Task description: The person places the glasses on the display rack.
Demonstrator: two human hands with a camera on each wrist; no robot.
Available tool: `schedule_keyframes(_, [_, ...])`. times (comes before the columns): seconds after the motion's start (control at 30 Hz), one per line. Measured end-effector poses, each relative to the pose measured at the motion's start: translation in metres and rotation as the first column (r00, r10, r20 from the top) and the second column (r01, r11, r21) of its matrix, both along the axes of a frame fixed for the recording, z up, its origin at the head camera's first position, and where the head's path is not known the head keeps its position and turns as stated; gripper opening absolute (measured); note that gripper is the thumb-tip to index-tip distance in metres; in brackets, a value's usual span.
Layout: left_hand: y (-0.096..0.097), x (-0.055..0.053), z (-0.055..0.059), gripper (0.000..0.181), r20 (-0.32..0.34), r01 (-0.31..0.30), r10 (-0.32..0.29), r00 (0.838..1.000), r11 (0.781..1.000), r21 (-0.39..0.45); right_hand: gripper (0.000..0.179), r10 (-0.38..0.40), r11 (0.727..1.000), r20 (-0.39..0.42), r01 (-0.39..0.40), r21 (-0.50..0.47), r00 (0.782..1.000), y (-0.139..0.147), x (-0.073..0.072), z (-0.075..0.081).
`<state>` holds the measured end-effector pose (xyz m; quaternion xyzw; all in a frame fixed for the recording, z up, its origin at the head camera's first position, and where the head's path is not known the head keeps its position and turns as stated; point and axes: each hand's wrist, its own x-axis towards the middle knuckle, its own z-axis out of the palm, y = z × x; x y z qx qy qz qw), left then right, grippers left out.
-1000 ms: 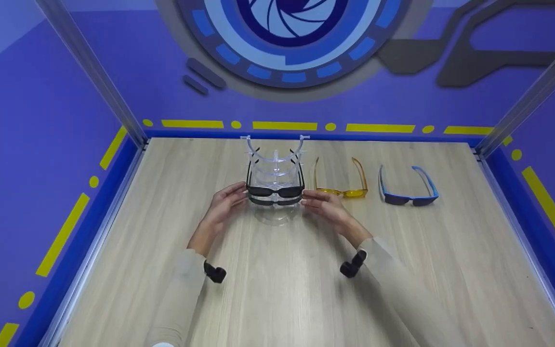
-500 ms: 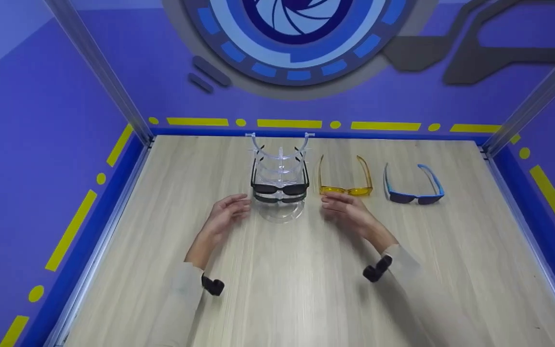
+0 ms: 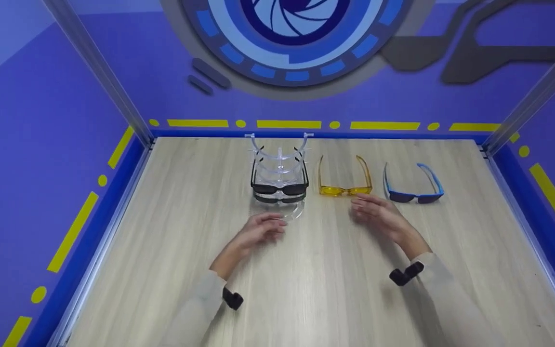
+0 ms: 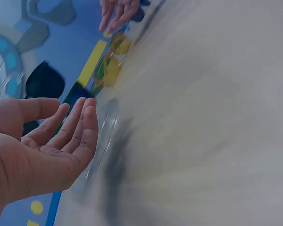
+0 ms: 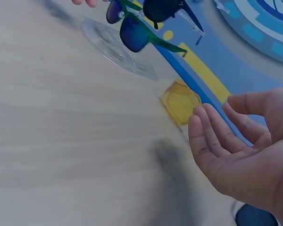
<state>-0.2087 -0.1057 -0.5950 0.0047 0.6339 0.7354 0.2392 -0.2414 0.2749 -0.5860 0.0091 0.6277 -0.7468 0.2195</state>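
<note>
A clear plastic glasses stand (image 3: 280, 168) bears black sunglasses (image 3: 280, 189), with a second pair (image 5: 134, 34), green-framed in the right wrist view, just below. My left hand (image 3: 260, 231) hovers in front of the stand's round base, fingers loosely bent and holding nothing. To the right, my right hand (image 3: 378, 214) is close to the near edge of the yellow glasses (image 3: 345, 191), its fingers relaxed and nothing between them. Blue-framed sunglasses (image 3: 415, 196) lie to the right of that hand, temples pointing back.
The wooden table (image 3: 306, 289) runs up to a blue patterned back wall (image 3: 128, 62). Side walls with metal posts (image 3: 99, 72) enclose it left and right. A small black camera (image 3: 406, 273) sits on each wrist.
Both hands have come away from the glasses on the stand. The left hand has moved nearer and rightward, the right hand rightward past the yellow glasses' middle. The sunglasses stay on the stand.
</note>
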Motion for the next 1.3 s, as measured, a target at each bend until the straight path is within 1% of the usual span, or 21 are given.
schedule_keyframes(0.1, [0.021,-0.003,-0.002,0.041,-0.003,0.041,-0.041,0.999,0.999,-0.006,0.058,-0.001,1.0,0.003,0.001,-0.006,1.0,0.011,0.001,0.0])
schedule_keyframes(0.2, [0.04,-0.007,-0.002,0.043,0.02,0.065,-0.065,0.998,0.998,-0.01,0.059,-0.017,1.0,0.022,0.018,-0.015,1.0,0.02,0.002,0.0])
schedule_keyframes(0.37, [0.074,-0.017,-0.004,0.056,0.05,0.06,-0.061,0.997,0.998,0.019,0.061,-0.046,0.999,0.06,0.045,0.009,0.997,0.031,0.002,0.0])
schedule_keyframes(0.53, [0.101,-0.031,-0.007,0.065,0.046,0.044,-0.045,0.998,0.999,0.03,0.063,-0.066,0.998,0.088,0.066,0.002,0.994,0.038,0.0,-0.001])
schedule_keyframes(0.63, [0.11,-0.04,-0.011,0.071,0.047,0.003,-0.005,0.999,0.999,0.037,0.064,-0.083,0.996,0.09,0.082,0.016,0.992,0.037,-0.002,-0.004])
schedule_keyframes(0.7, [0.114,-0.044,-0.013,0.076,0.063,-0.024,0.022,0.998,0.999,0.038,0.066,-0.082,0.997,0.098,0.081,0.02,0.992,0.036,-0.003,-0.006])
schedule_keyframes(0.77, [0.117,-0.046,-0.016,0.08,0.076,-0.038,0.034,0.996,0.999,0.039,0.067,-0.089,0.996,0.114,0.087,0.02,0.99,0.034,-0.003,-0.01])
schedule_keyframes(0.9, [0.124,-0.049,-0.02,0.085,0.109,-0.029,0.024,0.994,0.999,0.044,0.067,-0.075,0.997,0.133,0.071,0.032,0.988,0.031,-0.004,-0.016])
schedule_keyframes(1.0, [0.132,-0.053,-0.021,0.087,0.113,-0.03,0.025,0.993,0.998,0.049,0.067,-0.064,0.998,0.135,0.06,0.037,0.989,0.029,-0.006,-0.018])
schedule_keyframes(1.1, [0.139,-0.058,-0.02,0.089,0.111,-0.036,0.03,0.993,0.998,0.05,0.068,-0.071,0.997,0.143,0.068,0.028,0.987,0.028,-0.009,-0.017])
schedule_keyframes(1.23, [0.146,-0.063,-0.018,0.092,0.108,-0.034,0.028,0.994,0.998,0.047,0.068,-0.061,0.998,0.118,0.058,0.025,0.991,0.029,-0.014,-0.015])
schedule_keyframes(1.3, [0.148,-0.065,-0.017,0.093,0.11,-0.035,0.029,0.993,0.998,0.046,0.068,-0.042,0.999,0.102,0.039,0.029,0.994,0.03,-0.016,-0.014])
